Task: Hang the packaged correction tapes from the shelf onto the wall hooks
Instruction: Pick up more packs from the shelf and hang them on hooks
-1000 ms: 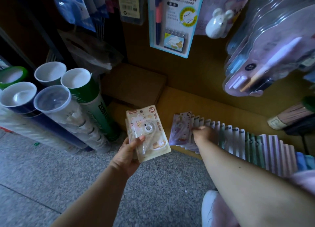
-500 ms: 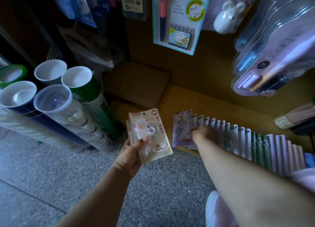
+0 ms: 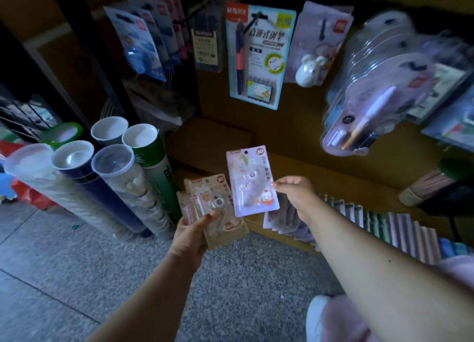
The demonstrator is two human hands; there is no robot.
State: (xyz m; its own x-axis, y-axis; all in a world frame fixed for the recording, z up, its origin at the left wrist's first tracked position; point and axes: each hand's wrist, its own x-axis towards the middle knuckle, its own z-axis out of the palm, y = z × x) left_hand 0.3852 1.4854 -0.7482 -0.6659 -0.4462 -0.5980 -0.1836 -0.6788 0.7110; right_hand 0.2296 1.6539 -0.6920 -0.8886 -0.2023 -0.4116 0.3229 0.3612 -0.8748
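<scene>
My right hand (image 3: 295, 193) pinches a purple packaged correction tape (image 3: 252, 181) by its right edge and holds it upright above the low shelf (image 3: 359, 177). My left hand (image 3: 195, 232) grips a small stack of beige packaged correction tapes (image 3: 213, 203), just left of and below the purple one. A long row of more packaged tapes (image 3: 372, 221) stands on the shelf, running off to the right. On the wall above, packaged pens (image 3: 259, 57) and other stationery hang from hooks.
Tall tubes with white lids (image 3: 112, 177) lean on the floor at the left. A cardboard box (image 3: 210, 139) sits at the shelf's back left. Bulky clear blister packs (image 3: 379, 85) hang out from the wall at upper right. Speckled stone floor (image 3: 230, 290) lies below.
My right hand has lifted a purple packet out of the shelf row and raised it. The view has tilted up, showing more of the wall hooks. My left hand still holds its stack.
</scene>
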